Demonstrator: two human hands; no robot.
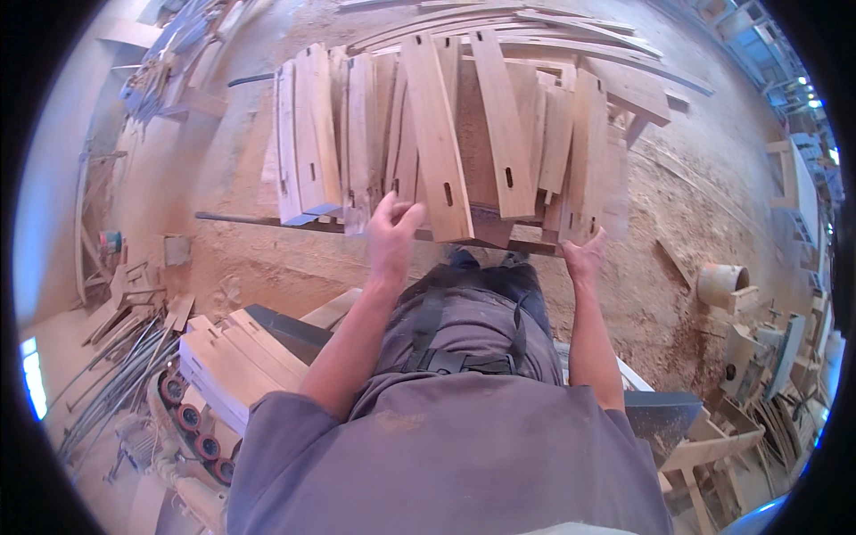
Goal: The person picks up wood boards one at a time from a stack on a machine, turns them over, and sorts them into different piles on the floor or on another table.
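Note:
My right hand (584, 256) grips the near end of a pale wooden board (586, 152), thumb and fingers on either side of it. My left hand (393, 236) is curled at the near ends of the middle boards, close beside a long slotted board (437, 134). Whether its fingers pinch one of the narrow boards is not clear. Another slotted board (502, 125) lies between my hands. Farther left, a thick board (316, 134) with slots lies among several similar ones, side by side, ends toward me.
A dark bar (267, 219) runs under the boards' near ends. Long strips (571, 45) lie beyond them. Stacked boards (241, 352) and a machine with red-rimmed rollers (189, 416) stand at left. A bucket (720, 285) and wood scraps are at right, on a sawdust-covered floor (651, 294).

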